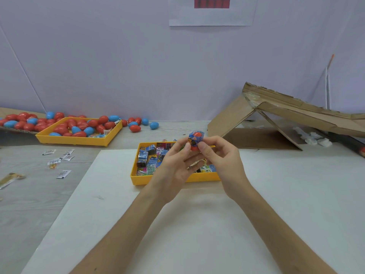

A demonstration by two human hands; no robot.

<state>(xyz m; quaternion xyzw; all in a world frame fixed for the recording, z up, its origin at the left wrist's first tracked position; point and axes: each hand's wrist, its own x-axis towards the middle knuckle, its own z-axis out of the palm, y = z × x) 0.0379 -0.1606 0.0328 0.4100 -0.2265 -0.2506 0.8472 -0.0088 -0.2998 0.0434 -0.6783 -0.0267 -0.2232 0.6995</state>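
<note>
above yellow tray (138, 179), red egg (196, 134) sits half wrapped in printed leaflet (192, 140), pinched between left grip (173, 167) and right grip (223, 161). i judge it light, hard, slick; paper flimsy; best hold round middle.

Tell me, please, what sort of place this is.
Probably a toy-packing workbench: the left hand and right hand hold a wrapped red egg over a yellow tray of printed wrappers, and a second tray holds red and blue eggs.
</note>
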